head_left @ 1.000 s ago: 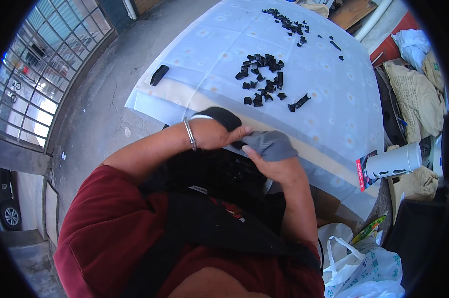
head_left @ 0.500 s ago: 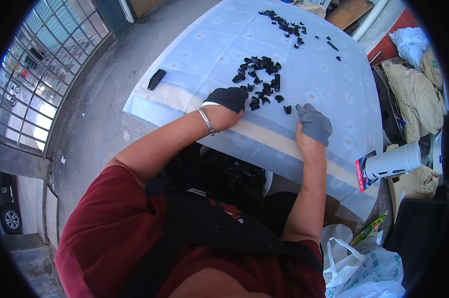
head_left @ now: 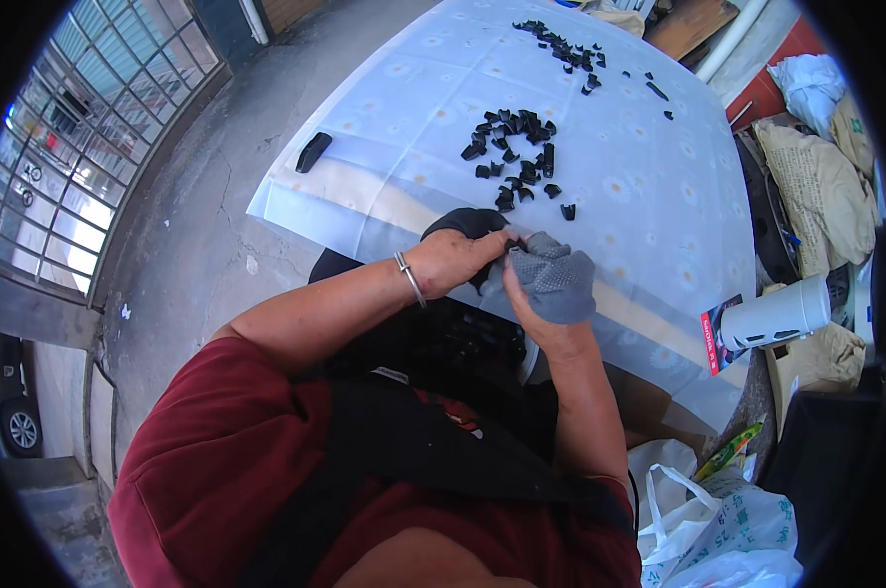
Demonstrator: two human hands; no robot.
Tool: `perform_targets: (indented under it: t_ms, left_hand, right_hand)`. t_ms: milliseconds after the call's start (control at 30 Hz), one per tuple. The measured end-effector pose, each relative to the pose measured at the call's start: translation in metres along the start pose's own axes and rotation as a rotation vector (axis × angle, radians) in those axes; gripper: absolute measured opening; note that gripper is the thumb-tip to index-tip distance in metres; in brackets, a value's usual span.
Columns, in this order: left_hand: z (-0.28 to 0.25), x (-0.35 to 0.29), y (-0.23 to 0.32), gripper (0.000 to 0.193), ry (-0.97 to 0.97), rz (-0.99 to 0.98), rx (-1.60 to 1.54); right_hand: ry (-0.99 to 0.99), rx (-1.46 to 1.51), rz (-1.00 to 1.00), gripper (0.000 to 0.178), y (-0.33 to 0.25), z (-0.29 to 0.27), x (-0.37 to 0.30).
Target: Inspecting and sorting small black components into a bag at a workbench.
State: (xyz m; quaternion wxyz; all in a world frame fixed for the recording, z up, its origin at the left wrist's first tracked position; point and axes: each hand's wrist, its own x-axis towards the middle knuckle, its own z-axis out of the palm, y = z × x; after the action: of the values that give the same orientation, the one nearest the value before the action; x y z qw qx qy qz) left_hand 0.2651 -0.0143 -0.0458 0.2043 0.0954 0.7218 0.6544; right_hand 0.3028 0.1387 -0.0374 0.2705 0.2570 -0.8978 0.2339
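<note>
At the table's near edge my two hands meet, fingers closed and drawn together. My left hand (head_left: 462, 250), in a black glove with the thumb bare, pinches a small black plastic piece (head_left: 514, 245). My right hand (head_left: 552, 279), in a grey dotted glove, closes on the same piece from the other side. Most of that piece is hidden by the fingers. Just beyond the hands lies a loose pile of small curved black plastic pieces (head_left: 526, 127), with a few strays on its near side. One single piece (head_left: 568, 212) sits nearest my right hand.
A white flower-patterned cloth covers the table (head_left: 404, 127). A longer black part (head_left: 313, 152) lies near its left corner, and a second group of black pieces (head_left: 565, 51) at the far side. A grey-white cylinder (head_left: 776, 314) stands at the right edge; plastic bags (head_left: 727, 519) are below it.
Both hands have drawn back toward me and come together at the table's edge. My right hand moved left from over the cloth; my left left the pile's near side.
</note>
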Motion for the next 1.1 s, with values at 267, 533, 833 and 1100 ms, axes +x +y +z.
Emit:
perform_targets:
  t_ms: [267,533,833,1100]
  left_hand:
    - [-0.013,-0.001,0.009,0.044,0.009,0.024,0.234]
    - [-0.011,0.002,0.007,0.041,0.056,0.298,0.301]
    - [-0.006,0.004,0.006,0.041,0.060,0.330,0.272]
    - [-0.001,0.001,0.013,0.030,0.058,0.388,0.479]
  right_hand:
    - [0.010,0.270,0.237,0.017,0.006,-0.017,-0.003]
    - [-0.105,0.011,0.124,0.019,0.001,-0.018,-0.004]
    - [-0.048,-0.004,0.074,0.015,0.003,-0.019,-0.007]
    - [-0.024,-0.071,-0.012,0.012,0.005,-0.013,-0.010]
